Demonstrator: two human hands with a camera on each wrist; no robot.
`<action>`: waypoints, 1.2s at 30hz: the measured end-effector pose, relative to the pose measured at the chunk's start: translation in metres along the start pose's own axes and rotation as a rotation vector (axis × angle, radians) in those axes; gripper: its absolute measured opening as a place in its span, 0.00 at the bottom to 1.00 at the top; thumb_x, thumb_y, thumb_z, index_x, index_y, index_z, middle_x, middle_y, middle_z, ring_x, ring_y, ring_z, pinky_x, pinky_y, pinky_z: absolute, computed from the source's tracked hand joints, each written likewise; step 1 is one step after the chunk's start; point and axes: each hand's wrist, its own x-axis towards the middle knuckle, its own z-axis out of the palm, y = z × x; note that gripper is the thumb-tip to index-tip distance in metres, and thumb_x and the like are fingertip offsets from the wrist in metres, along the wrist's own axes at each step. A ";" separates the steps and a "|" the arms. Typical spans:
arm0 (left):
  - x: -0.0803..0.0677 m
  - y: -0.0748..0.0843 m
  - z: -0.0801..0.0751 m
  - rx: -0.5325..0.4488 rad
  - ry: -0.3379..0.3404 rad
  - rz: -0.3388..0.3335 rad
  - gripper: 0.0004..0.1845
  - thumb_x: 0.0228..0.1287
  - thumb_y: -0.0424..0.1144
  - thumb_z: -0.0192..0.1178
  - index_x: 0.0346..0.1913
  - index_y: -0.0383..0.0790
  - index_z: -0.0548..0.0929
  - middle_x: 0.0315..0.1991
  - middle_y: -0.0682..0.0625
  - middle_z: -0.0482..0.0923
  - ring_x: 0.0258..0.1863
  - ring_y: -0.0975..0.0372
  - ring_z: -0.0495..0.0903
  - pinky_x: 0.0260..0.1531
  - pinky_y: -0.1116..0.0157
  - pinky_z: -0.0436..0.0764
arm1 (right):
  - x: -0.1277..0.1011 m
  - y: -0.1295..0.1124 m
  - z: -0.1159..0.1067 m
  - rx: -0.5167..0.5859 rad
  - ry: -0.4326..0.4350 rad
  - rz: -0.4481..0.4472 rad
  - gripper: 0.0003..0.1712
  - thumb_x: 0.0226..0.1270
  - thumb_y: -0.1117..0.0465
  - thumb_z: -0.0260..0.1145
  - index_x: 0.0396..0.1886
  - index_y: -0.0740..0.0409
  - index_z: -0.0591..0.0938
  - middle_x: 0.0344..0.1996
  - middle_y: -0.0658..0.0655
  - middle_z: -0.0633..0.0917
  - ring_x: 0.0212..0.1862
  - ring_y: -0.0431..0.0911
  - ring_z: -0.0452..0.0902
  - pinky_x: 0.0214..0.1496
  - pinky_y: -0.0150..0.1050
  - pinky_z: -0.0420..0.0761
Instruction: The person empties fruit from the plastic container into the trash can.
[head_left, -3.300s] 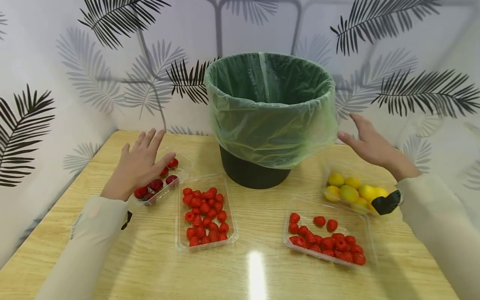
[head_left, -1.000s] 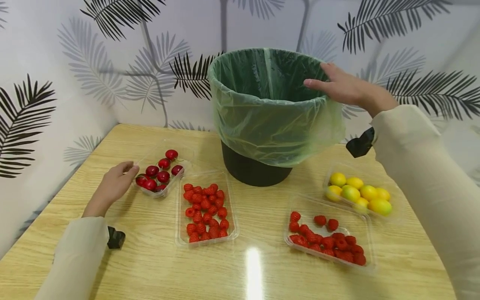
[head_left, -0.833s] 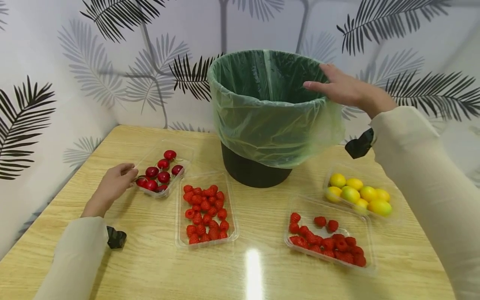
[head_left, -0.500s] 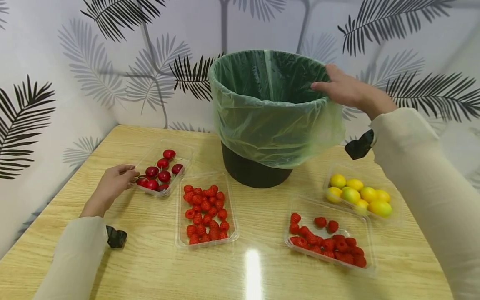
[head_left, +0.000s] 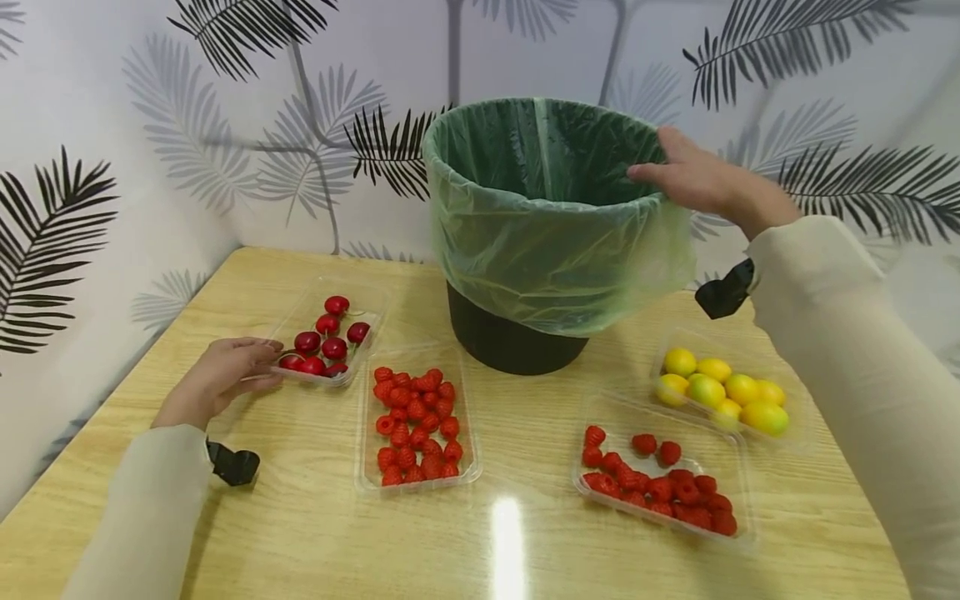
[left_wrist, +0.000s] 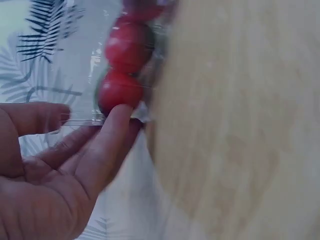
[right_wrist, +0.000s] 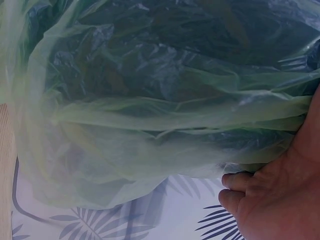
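Observation:
A black bin lined with a green plastic bag [head_left: 547, 242] stands at the back of the wooden table [head_left: 525, 400]. My right hand [head_left: 654, 171] grips its right rim, fingers curled over the edge; the right wrist view shows curled fingers [right_wrist: 239, 189] against the bag [right_wrist: 150, 115]. A clear tray of red cherries [head_left: 369, 293] lies at the left. My left hand [head_left: 258, 371] pinches its near left corner. The left wrist view shows the thumb above and the fingers [left_wrist: 107, 142] below the tray's edge, beside the cherries [left_wrist: 122, 90].
A clear tray of raspberries [head_left: 365, 482] lies in front of the bin. Another raspberry tray [head_left: 741, 468] sits at the front right, and a tray of yellow fruit [head_left: 797, 427] behind it. Leaf-patterned walls close the table's left and back sides.
My right hand rose from beside the bin to its rim and curled onto it. My left hand dropped from above the cherries to the tray's near corner and took hold of it.

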 end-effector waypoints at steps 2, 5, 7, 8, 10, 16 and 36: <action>0.001 0.002 -0.001 -0.031 -0.012 -0.032 0.30 0.74 0.36 0.43 0.71 0.22 0.50 0.70 0.30 0.50 0.35 0.77 0.77 0.46 0.70 0.82 | 0.000 0.001 -0.001 0.004 0.003 -0.003 0.45 0.76 0.45 0.36 0.69 0.59 0.18 0.71 0.59 0.19 0.73 0.55 0.13 0.74 0.57 0.27; 0.001 0.005 0.000 -0.045 -0.025 -0.070 0.31 0.72 0.33 0.45 0.72 0.23 0.50 0.69 0.32 0.50 0.36 0.74 0.78 0.47 0.68 0.82 | -0.001 0.002 -0.001 0.004 0.004 -0.003 0.45 0.76 0.44 0.35 0.69 0.59 0.18 0.71 0.59 0.19 0.73 0.55 0.13 0.74 0.58 0.27; 0.001 0.007 0.002 -0.041 -0.034 -0.088 0.31 0.69 0.30 0.44 0.71 0.23 0.51 0.70 0.32 0.49 0.37 0.71 0.77 0.47 0.67 0.82 | -0.001 0.002 -0.001 0.003 0.003 -0.004 0.45 0.76 0.45 0.35 0.69 0.59 0.18 0.71 0.59 0.19 0.72 0.55 0.13 0.74 0.58 0.27; 0.001 0.007 0.002 -0.038 -0.042 -0.097 0.31 0.68 0.29 0.44 0.71 0.24 0.51 0.71 0.31 0.47 0.38 0.69 0.76 0.48 0.67 0.82 | -0.001 0.002 -0.001 0.004 0.002 -0.003 0.45 0.76 0.45 0.35 0.69 0.59 0.18 0.71 0.59 0.19 0.72 0.55 0.13 0.74 0.58 0.27; 0.001 0.008 0.003 -0.041 -0.059 -0.115 0.32 0.65 0.27 0.43 0.72 0.24 0.50 0.73 0.31 0.43 0.40 0.67 0.74 0.48 0.66 0.82 | -0.001 0.003 0.000 0.004 0.000 -0.002 0.45 0.77 0.45 0.36 0.69 0.59 0.18 0.71 0.60 0.19 0.72 0.55 0.13 0.74 0.58 0.27; 0.001 0.010 0.005 -0.083 -0.090 -0.128 0.35 0.61 0.24 0.42 0.73 0.27 0.47 0.70 0.28 0.48 0.36 0.67 0.74 0.46 0.67 0.82 | 0.001 0.004 0.001 0.006 0.001 -0.008 0.45 0.77 0.45 0.36 0.70 0.60 0.19 0.71 0.60 0.20 0.73 0.56 0.13 0.74 0.58 0.27; -0.006 0.020 0.004 -0.248 -0.128 -0.164 0.40 0.59 0.22 0.36 0.75 0.33 0.37 0.63 0.31 0.55 0.47 0.56 0.80 0.56 0.54 0.77 | 0.004 0.002 0.001 -0.036 0.024 -0.015 0.43 0.77 0.48 0.35 0.70 0.64 0.21 0.71 0.64 0.22 0.73 0.59 0.15 0.74 0.58 0.28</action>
